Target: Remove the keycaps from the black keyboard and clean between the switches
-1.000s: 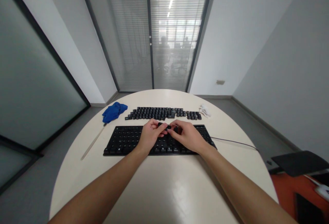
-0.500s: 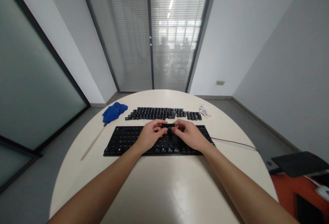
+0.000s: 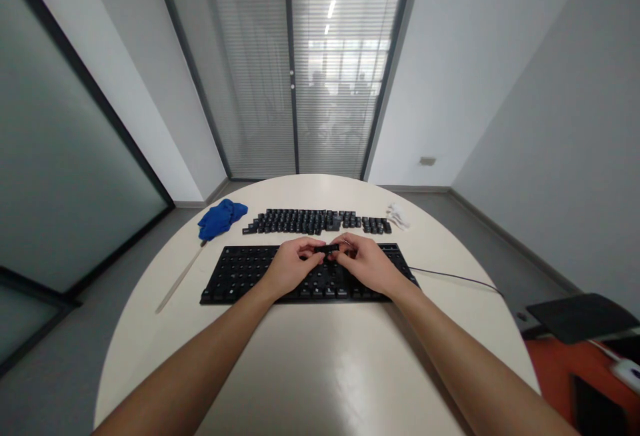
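A black keyboard (image 3: 240,276) with its keycaps taken off lies in front of me on a round cream table (image 3: 320,369). My left hand (image 3: 287,268) and my right hand (image 3: 367,264) meet above its middle. Between their fingertips they pinch a long black keycap (image 3: 326,249), held level just over the keyboard. Behind the keyboard, several loose black keycaps (image 3: 310,221) lie in rows.
A crumpled blue cloth (image 3: 220,217) lies at the back left, a thin pale stick (image 3: 180,278) in front of it. Something small and white (image 3: 399,215) sits at the back right. The keyboard's cable (image 3: 460,277) runs off to the right. A dark chair (image 3: 580,316) stands beside the table.
The long keycap has turned from tilted to level between my fingertips. Both hands have stayed over the middle of the keyboard.
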A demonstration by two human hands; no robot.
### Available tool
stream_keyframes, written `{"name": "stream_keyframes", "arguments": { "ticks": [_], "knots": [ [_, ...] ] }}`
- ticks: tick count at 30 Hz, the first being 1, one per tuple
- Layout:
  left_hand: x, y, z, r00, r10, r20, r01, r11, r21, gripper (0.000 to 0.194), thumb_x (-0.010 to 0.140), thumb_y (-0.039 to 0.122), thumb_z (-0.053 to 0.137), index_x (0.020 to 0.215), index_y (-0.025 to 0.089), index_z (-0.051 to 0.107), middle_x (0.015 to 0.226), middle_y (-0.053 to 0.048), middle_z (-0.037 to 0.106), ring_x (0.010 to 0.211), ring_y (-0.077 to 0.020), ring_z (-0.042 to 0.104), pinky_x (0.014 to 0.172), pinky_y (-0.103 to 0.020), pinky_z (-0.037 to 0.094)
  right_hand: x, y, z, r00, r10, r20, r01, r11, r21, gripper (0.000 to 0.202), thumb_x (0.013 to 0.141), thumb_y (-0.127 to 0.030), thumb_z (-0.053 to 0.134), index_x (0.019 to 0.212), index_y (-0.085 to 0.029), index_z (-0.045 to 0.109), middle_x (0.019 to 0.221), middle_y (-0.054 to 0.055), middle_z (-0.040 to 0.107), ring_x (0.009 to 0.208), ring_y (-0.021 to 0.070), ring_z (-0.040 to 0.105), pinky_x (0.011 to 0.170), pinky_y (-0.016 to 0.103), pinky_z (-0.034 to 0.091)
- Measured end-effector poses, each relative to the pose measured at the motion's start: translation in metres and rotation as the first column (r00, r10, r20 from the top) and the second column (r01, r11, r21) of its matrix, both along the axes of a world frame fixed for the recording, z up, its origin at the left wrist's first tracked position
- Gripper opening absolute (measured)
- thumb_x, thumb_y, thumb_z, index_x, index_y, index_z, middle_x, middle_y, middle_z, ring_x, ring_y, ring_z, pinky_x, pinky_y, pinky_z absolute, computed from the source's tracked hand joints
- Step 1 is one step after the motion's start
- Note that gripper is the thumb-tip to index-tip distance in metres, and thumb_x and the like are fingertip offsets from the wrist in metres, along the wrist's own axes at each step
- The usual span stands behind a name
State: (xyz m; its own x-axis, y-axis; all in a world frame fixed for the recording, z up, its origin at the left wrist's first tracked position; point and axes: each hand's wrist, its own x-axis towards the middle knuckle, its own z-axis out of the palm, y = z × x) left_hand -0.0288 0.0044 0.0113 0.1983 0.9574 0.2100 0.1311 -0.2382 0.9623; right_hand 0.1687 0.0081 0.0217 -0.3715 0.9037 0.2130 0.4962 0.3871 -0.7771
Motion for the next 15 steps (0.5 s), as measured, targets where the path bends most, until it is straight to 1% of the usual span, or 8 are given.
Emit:
{"name": "stream_keyframes", "arguments": {
  "ticks": [4,7,10,13,15],
  "knots": [
    [0.0,0.0,0.0,0.999,-0.033,0.039,0.034,0.999,-0.016,0.019,0.074,0.019,0.073,0.093,0.016,0.074,0.078,-0.005,0.074,0.069,-0.0176,0.07,0.07,-0.028,0.055,0.002,0.002,-0.001,1.0,-0.005,-0.011,0.005,1.0,0.01,0.021,0.087,-0.025,0.059,0.104,-0.017,0.068,0.085,0.003,0.073,0.071,0.0166,0.064,0.066,0.027,0.045],
    [0.0,0.001,-0.001,0.996,-0.06,0.061,0.063,0.997,-0.048,0.019,0.077,0.022,0.072,0.095,0.016,0.073,0.081,-0.006,0.074,0.07,-0.0176,0.071,0.068,-0.028,0.055,0.005,0.003,0.0,1.0,-0.003,0.002,0.003,1.0,0.024,0.022,0.086,-0.025,0.06,0.106,-0.017,0.068,0.085,0.003,0.073,0.068,0.0158,0.062,0.064,0.027,0.044],
    [-0.002,0.003,-0.004,0.999,-0.047,0.009,0.048,0.998,-0.031,0.017,0.076,0.02,0.072,0.092,0.016,0.073,0.079,-0.005,0.074,0.069,-0.0166,0.068,0.066,-0.026,0.053,0.007,0.003,0.004,0.999,0.029,0.024,-0.03,0.999,0.041,0.022,0.086,-0.026,0.062,0.105,-0.018,0.07,0.088,0.003,0.072,0.065,0.0139,0.059,0.061,0.026,0.042],
    [-0.004,0.004,-0.007,0.998,-0.033,-0.058,0.033,0.999,0.002,0.016,0.076,0.022,0.072,0.092,0.017,0.073,0.074,-0.003,0.071,0.066,-0.0156,0.065,0.061,-0.024,0.05,0.008,0.001,0.008,0.997,0.061,0.056,-0.063,0.997,0.034,0.024,0.088,-0.032,0.063,0.106,-0.02,0.071,0.092,0.003,0.073,0.062,0.0127,0.056,0.059,0.025,0.041],
    [-0.005,0.004,-0.008,0.995,-0.038,-0.089,0.041,0.999,0.029,0.018,0.077,0.022,0.071,0.094,0.017,0.073,0.079,-0.004,0.072,0.07,-0.0164,0.065,0.064,-0.025,0.05,0.009,0.001,0.01,0.995,0.053,0.081,-0.057,0.998,0.038,0.024,0.09,-0.035,0.062,0.105,-0.02,0.072,0.091,0.003,0.073,0.061,0.0131,0.055,0.059,0.026,0.041]
  ]
}}
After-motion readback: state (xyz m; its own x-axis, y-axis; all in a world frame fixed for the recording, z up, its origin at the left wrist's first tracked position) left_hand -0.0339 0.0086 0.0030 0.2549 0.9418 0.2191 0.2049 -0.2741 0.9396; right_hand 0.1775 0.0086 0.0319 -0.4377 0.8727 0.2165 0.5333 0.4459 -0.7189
